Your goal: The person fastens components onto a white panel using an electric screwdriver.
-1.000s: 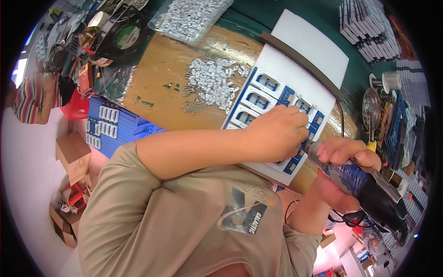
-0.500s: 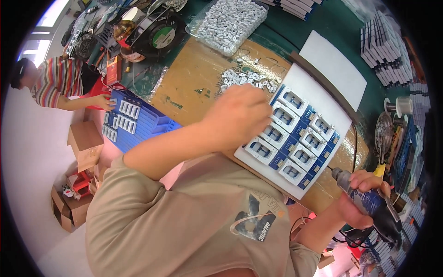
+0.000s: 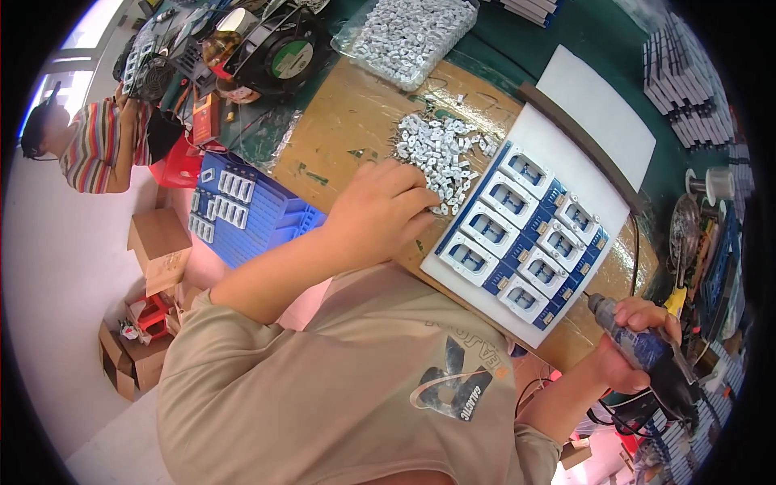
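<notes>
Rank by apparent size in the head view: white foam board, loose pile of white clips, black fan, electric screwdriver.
1. White foam board, clearly largest.
2. Black fan and loose pile of white clips: look about alike, no ranking.
3. Electric screwdriver in the right hand, smallest, though partly hidden and bent by the rim.

One head-worn fisheye view looks steeply down — close over the person's chest and the cluttered workbench [image 3: 356, 121].

Bare brown surface [image 3: 347, 121] lies open left of the loose white parts [image 3: 440, 149]; the blue board panel [image 3: 521, 234] crowds the right.
</notes>
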`<action>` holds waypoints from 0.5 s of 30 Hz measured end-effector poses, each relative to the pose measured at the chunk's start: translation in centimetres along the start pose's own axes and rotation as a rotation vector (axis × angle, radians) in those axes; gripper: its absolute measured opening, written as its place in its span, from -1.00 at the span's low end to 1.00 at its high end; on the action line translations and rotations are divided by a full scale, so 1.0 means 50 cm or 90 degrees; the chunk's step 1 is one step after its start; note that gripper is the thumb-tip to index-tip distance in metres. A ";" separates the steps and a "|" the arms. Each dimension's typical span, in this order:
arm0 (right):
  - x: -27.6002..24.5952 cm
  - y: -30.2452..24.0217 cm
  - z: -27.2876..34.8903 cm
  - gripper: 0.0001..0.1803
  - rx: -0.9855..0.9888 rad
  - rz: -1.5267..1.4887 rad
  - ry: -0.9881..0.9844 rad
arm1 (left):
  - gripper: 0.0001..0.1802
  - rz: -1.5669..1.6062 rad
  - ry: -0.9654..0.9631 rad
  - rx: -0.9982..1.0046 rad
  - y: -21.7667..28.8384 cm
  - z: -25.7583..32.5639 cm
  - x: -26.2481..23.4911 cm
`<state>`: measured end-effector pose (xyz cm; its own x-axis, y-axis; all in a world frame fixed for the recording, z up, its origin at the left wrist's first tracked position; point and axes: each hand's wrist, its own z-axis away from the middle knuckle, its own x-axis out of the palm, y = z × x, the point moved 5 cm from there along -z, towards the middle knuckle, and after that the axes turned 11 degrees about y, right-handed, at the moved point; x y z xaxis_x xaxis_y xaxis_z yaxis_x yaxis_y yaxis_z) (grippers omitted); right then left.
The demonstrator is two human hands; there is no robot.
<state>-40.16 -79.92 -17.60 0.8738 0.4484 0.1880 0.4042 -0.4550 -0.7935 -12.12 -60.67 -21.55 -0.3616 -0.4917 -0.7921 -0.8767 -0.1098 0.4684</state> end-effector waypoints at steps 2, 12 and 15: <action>0.000 0.001 0.001 -0.07 0.008 -0.008 0.010 | -0.87 0.022 0.001 -0.014 -0.005 0.007 0.008; 0.004 0.003 0.004 -0.04 -0.003 -0.010 -0.010 | -0.83 0.052 -0.067 -0.040 -0.004 0.012 -0.004; 0.001 0.003 0.003 -0.02 0.003 -0.006 0.006 | -0.84 0.059 -0.055 -0.047 -0.008 0.011 -0.008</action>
<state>-40.08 -79.84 -17.80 0.8727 0.4449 0.2009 0.4109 -0.4473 -0.7944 -11.79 -59.94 -21.67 -0.4686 -0.4270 -0.7734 -0.8137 -0.1324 0.5661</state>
